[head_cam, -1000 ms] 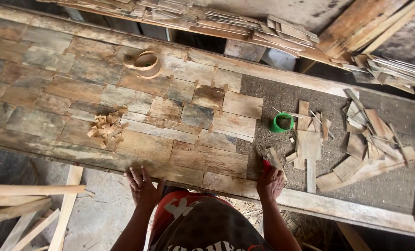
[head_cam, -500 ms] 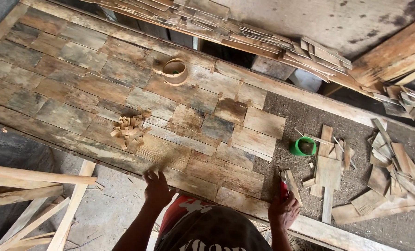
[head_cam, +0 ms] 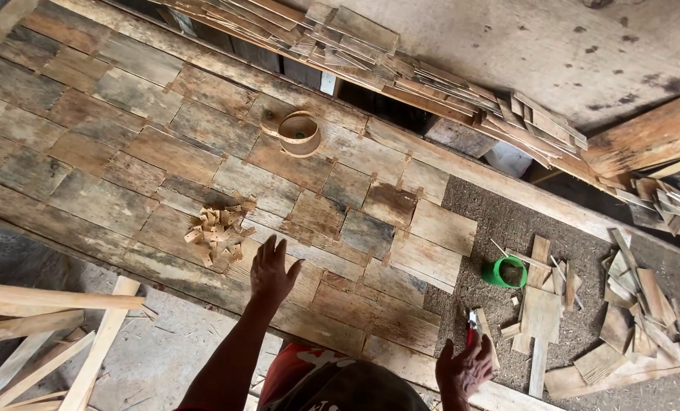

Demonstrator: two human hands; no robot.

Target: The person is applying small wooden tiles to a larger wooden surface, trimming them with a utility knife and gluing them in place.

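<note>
The left hand (head_cam: 273, 272) reaches out with fingers spread wide, empty, just beside one small heap of wood offcuts (head_cam: 217, 229) on the patchwork plank desk (head_cam: 111, 152). The right hand (head_cam: 466, 369) has its grip closed around one red-handled tool (head_cam: 472, 323). One green cup (head_cam: 505, 272) and one roll of tape (head_cam: 299, 135) sit apart.

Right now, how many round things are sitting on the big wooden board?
2. A tan tape roll lies near the far edge, and a green cup sits on the rough bare patch at right. Scraps might hide more.
</note>
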